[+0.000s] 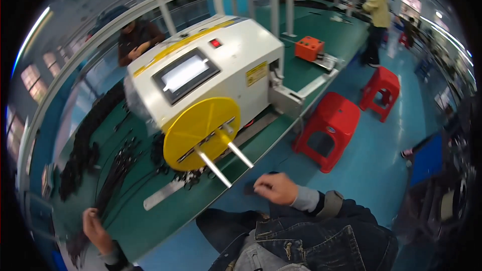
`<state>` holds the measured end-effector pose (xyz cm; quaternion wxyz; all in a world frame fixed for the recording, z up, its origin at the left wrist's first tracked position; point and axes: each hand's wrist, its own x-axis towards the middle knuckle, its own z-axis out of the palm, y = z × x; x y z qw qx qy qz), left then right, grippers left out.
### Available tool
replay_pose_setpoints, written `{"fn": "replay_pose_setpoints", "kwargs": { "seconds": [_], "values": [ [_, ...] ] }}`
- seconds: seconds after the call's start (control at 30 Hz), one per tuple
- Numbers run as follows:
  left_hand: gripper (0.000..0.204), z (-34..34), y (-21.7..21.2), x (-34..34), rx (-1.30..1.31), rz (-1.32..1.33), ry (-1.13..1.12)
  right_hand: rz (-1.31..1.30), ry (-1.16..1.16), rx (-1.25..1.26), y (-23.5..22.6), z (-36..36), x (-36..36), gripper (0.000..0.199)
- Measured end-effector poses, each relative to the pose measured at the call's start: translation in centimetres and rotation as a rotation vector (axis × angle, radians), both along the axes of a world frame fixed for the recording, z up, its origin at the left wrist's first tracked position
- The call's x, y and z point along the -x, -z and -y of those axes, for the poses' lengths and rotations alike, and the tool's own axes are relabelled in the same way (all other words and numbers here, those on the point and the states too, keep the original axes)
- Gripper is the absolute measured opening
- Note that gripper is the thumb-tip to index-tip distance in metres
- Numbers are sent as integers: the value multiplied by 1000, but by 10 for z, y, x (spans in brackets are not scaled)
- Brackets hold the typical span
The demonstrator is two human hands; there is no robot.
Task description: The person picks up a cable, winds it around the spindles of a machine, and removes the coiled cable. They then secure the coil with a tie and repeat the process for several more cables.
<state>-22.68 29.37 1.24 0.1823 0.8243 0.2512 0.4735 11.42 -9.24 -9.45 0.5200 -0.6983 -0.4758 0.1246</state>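
Note:
At the lower left of the table, the fingers of my left hand are curled closed at the end of a bundle of black cables. The strands run up from there towards the machine. Over my lap, just off the table's front edge, my right hand is closed with its fingers bent. Something dark shows at its fingertips, too blurred to name. In front of me stands a white machine with a lit screen, a red switch, and a yellow disc bearing two metal rods that point at me.
A metal ruler-like strip lies on the green table. More black cables pile along the far left. An orange block sits behind the machine. Two red stools stand on the right. Across the table is another person.

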Motion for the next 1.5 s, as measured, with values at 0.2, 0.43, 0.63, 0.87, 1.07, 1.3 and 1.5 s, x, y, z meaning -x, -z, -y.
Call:
{"fn": "replay_pose_setpoints", "kwargs": {
  "seconds": [0.2, 0.43, 0.63, 0.87, 1.07, 1.3, 1.5],
  "values": [
    [20, 159, 3, -50, -97, -265, 431, 705, -17, -532, -77, -28, 32, 32],
    [14, 245, -17, -79, 32, -100, 531, 840, -216, -396, -77, -15, 38, 22],
    [15, 251, -18, -141, 192, -46, 574, 915, 140, -425, -91, -4, 8, 20],
    [11, 209, 9, -222, 214, 10, 454, 732, 282, -434, -59, -46, -42, 21],
    [11, 206, 19, -232, 323, -34, 390, 524, 348, -509, -40, -68, -47, 18],
    [13, 195, 22, -246, 357, 19, 409, 498, 375, -510, -25, -95, -59, 12],
    [11, 191, 25, -257, 452, 66, 403, 502, 430, -503, -19, -98, -64, 12]
  ]
}}
